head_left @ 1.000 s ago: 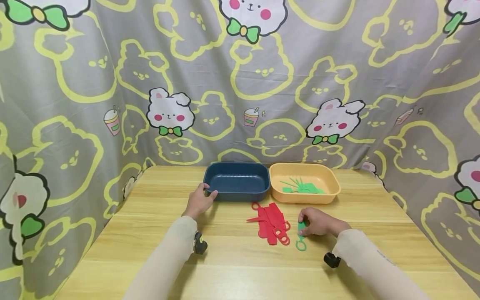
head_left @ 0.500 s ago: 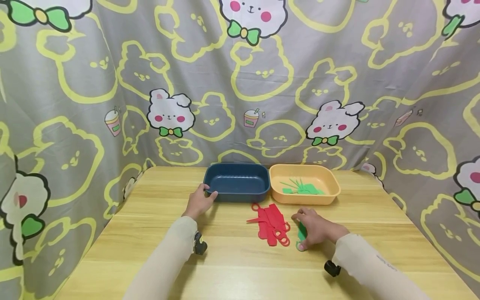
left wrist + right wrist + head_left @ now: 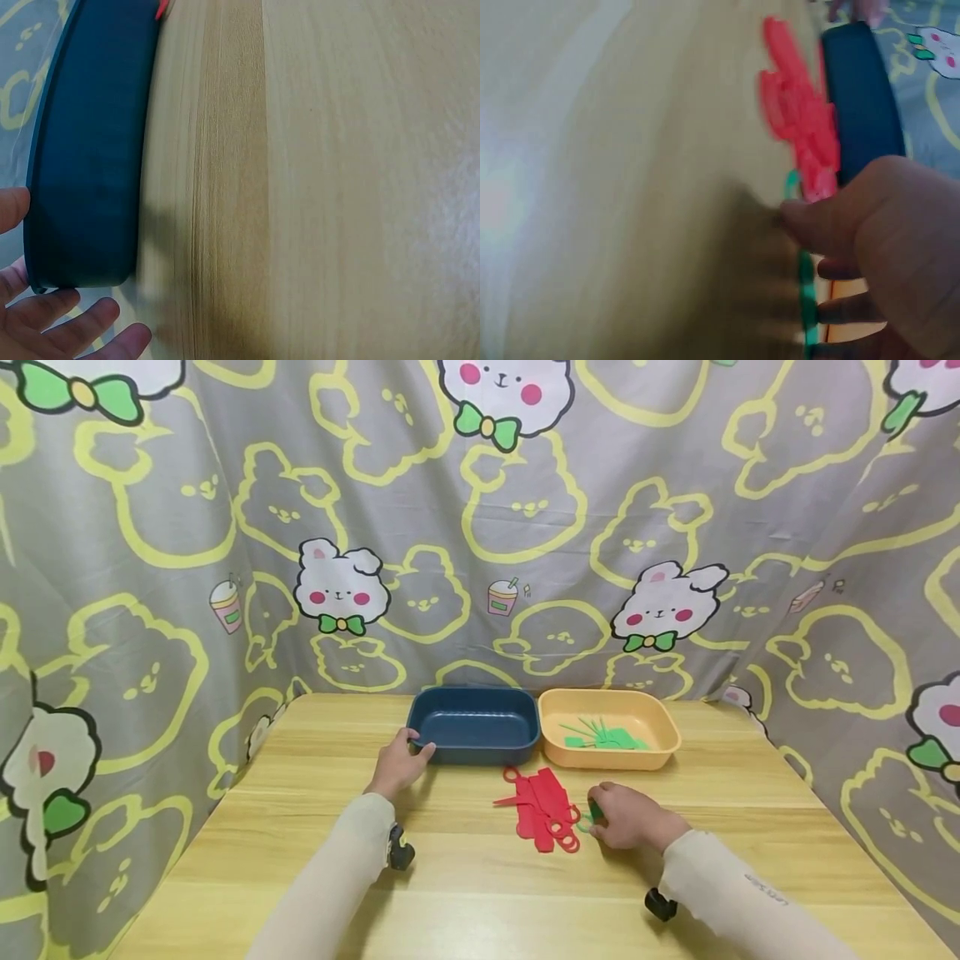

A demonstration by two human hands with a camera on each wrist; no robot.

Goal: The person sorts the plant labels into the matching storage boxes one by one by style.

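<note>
My left hand [image 3: 400, 766] holds the left front corner of the dark blue plastic bin [image 3: 480, 756], thumb on the front and fingers round the end. In the left wrist view its fingertips [image 3: 101, 311] lie against the bin's end wall. With thumb and fingers my right hand [image 3: 636, 817] grips a flat green piece with a ring at one end [image 3: 808, 289], most of it hidden behind the hand in the head view. The ring points left, right beside a pile of flat red pieces [image 3: 536, 810], among them red scissors with ring handles.
A yellow plastic bin [image 3: 648, 761] adjoins the blue one on the right and contains several flat green pieces [image 3: 615, 737]. Both stand at the back of the wooden table [image 3: 480, 902], before a patterned curtain [image 3: 442, 510]. The blue bin shows only its bare floor.
The right hand has shifted its grip on the green piece, whose ring has swung from pointing toward the front to pointing left at the red pile. The left hand stays put.
</note>
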